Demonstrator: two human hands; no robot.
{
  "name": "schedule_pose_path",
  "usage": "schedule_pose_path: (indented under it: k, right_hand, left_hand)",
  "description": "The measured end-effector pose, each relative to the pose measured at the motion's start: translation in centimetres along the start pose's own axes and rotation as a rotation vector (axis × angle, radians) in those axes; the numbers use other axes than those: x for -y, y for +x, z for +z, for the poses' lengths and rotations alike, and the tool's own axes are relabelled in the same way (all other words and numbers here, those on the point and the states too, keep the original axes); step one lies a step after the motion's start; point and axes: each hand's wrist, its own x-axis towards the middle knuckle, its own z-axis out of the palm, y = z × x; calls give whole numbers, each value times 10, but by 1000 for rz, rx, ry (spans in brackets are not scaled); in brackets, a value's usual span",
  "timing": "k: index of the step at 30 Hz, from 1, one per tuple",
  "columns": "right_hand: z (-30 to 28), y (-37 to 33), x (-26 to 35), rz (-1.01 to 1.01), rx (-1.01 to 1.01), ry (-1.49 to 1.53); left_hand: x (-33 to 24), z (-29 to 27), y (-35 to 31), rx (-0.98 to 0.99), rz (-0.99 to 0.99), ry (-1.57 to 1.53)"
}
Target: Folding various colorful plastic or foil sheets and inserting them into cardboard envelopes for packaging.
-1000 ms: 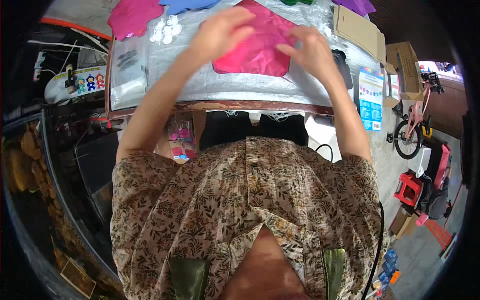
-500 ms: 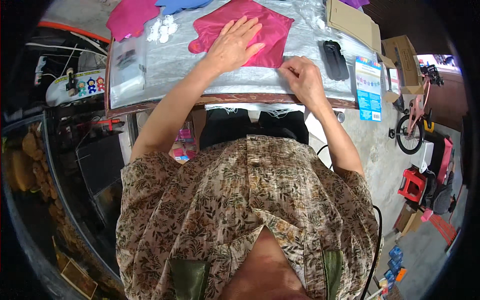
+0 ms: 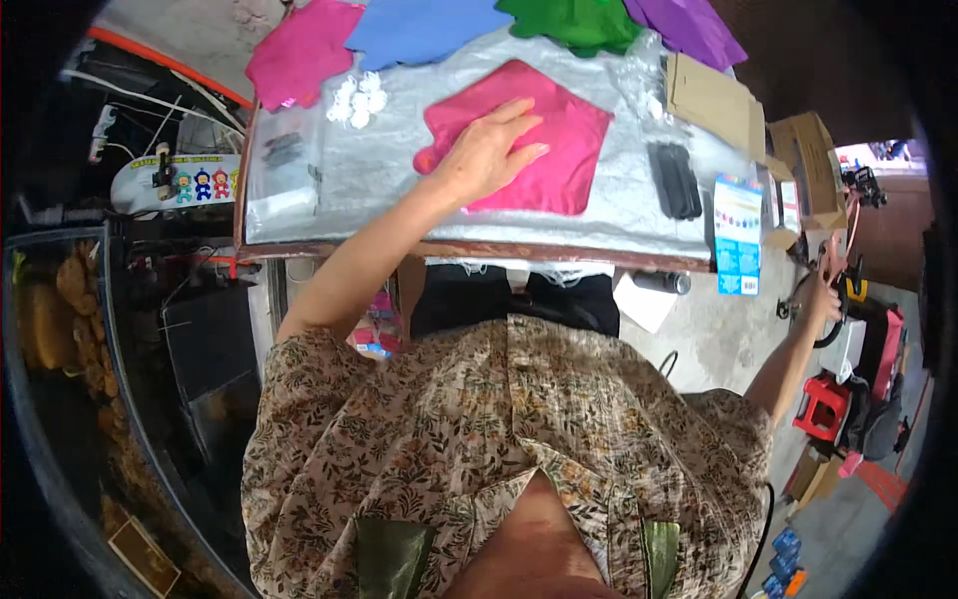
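Observation:
A glossy pink sheet (image 3: 559, 130), flat with angular corners and a small rounded tab at its left, lies on the table. My left hand (image 3: 489, 155) rests on it, palm down with fingers stretched out, covering part of its middle. Far out to the right, beyond the table's edge, is my right hand (image 3: 823, 301) at the end of a stretched arm. Its fingers are too small and unclear to show whether it holds anything; a pink bicycle (image 3: 830, 262) appears behind it.
White coiled strings (image 3: 356, 101) lie at the table's left. Pink (image 3: 299, 50), blue (image 3: 429, 28), green (image 3: 579, 24) and purple (image 3: 689, 28) pieces line the far edge. A black oblong case (image 3: 676, 180), blue-and-white package (image 3: 738, 235) and flat cardboard (image 3: 714, 105) sit at right.
My right hand has left the pink sheet's near right corner and swung far out to the right. My left hand stays on the sheet. The view has shifted, showing more of the table's far side.

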Motion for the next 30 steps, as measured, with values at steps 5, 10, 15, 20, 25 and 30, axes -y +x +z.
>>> schedule_pose_path:
  k: [5,10,15,20,25,30]
  right_hand:
    - [-59,39,75,701,320,259]
    - [-128,100,181,69,-51,512]
    - [-209,121,354,-316,-200,1085]
    - [-273,103,485,-846,225,1122]
    - [-262,93,545,-906,247,1083]
    - [-272,98,549,-934,278,1067]
  left_hand:
    - [56,-64,12,-136,-243,155]
    - [116,-71,23,-149,-211,549]
    - [130,-71,41,-5,-248,653]
    - [137,-87,49,-126,-456,357]
    - [125,-108,49,-116,-496,167]
    - [148,-92,26,-26,-152,520]
